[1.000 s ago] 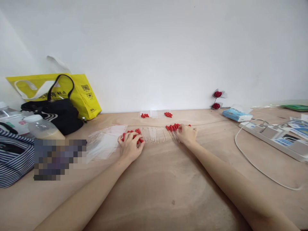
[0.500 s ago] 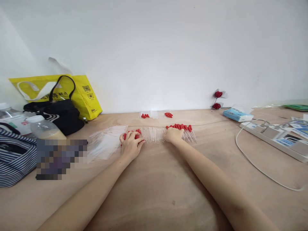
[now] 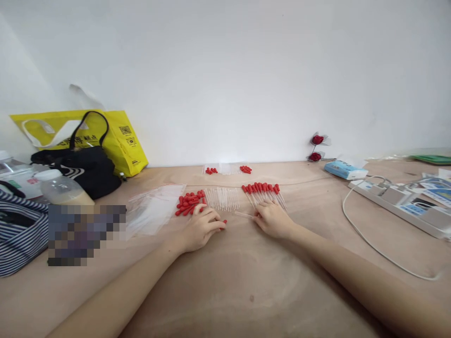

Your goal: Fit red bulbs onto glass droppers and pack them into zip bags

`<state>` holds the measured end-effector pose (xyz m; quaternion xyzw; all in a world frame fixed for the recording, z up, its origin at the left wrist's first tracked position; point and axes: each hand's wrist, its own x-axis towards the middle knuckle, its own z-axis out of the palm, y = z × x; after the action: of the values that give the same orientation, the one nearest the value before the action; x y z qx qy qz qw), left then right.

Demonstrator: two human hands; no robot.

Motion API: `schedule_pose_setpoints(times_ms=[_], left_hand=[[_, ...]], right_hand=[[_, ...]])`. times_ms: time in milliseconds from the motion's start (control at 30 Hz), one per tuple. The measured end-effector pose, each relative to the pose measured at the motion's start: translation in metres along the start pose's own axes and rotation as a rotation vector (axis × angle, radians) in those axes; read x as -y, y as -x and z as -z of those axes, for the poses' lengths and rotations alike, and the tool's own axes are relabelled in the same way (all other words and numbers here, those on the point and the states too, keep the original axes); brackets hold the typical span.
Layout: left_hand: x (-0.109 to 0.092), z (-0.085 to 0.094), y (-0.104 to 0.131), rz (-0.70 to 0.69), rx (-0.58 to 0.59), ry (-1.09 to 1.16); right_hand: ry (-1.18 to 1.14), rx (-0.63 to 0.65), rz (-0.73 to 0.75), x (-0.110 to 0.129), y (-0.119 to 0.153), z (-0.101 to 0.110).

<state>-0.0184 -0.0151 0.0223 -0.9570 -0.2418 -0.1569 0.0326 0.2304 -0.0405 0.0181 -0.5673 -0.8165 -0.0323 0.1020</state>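
Note:
Between the fingertips of my left hand (image 3: 202, 229) is a red rubber bulb (image 3: 224, 225), its end pointing right. My right hand (image 3: 273, 218) pinches a thin clear dropper tube (image 3: 244, 214) that sticks out leftward, with a gap between it and the bulb. Just beyond my left hand lies a pile of red rubber bulbs (image 3: 186, 203). To the right of that pile is a row of loose clear tubes (image 3: 222, 199). Behind my right hand, droppers with red bulbs fitted (image 3: 260, 188) lie side by side; my fingers cover part of them.
Clear plastic bags (image 3: 157, 206) lie left of the pile. Bagged red bulbs (image 3: 245, 169) sit near the wall. At left stand a yellow bag (image 3: 130, 141), a black bag (image 3: 95, 171) and a bottle (image 3: 63, 188). A tissue pack (image 3: 345, 170) and a power strip (image 3: 401, 206) are at right.
My left hand has left the pile, moving nearer and right with a red bulb. My right hand has come back toward me from the fitted droppers and now holds a clear tube.

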Motion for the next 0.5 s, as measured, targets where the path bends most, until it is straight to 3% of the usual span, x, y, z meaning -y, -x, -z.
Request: schedule_pose_setpoints(times_ms=[133,333,500], left_hand=[[-0.003,0.006,0.001,0.080,0.034,0.085],[-0.010,-0.012,-0.004,0.365,-0.161,0.032],[-0.010,-0.021,-0.008,0.391,-0.217,-0.035]], right_hand=[[-0.069,-0.003,0.049,-0.008,0.010,0.001],[-0.223,-0.054,0.004,-0.002,0.003,-0.002],[-0.258,-0.056,-0.073,0.003,0.000,-0.014]])
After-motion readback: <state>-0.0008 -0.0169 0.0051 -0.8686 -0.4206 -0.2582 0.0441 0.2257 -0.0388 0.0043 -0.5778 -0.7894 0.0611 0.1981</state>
